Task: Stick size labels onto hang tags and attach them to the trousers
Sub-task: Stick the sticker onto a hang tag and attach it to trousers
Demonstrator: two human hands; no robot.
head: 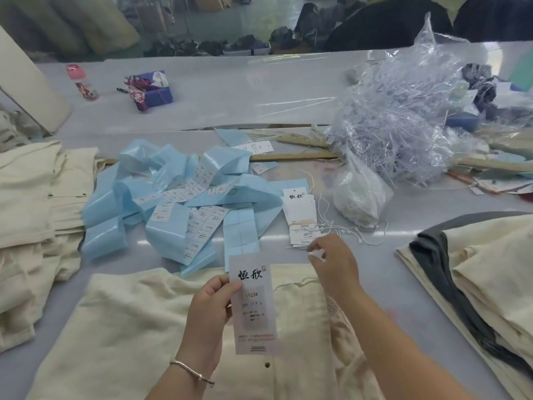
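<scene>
Holding hang tag [253,307] above cream trousers [161,327]: left hand [209,310] grip pinches tag's edge; right hand [331,262] fingers curled, contents unclear. Tag looks light, stiff-ish; hold by edge.

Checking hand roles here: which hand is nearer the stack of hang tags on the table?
Right. The right hand hovers at the near end of the stack of hang tags; the left hand is nearer the person, holding one hang tag.

The grey table [288,90] carried cream trousers [161,327], blue label strips [173,203], stacked hang tags [302,217], garment piles [476,269] (cream, one grey), and plastic bags [403,116].
</scene>
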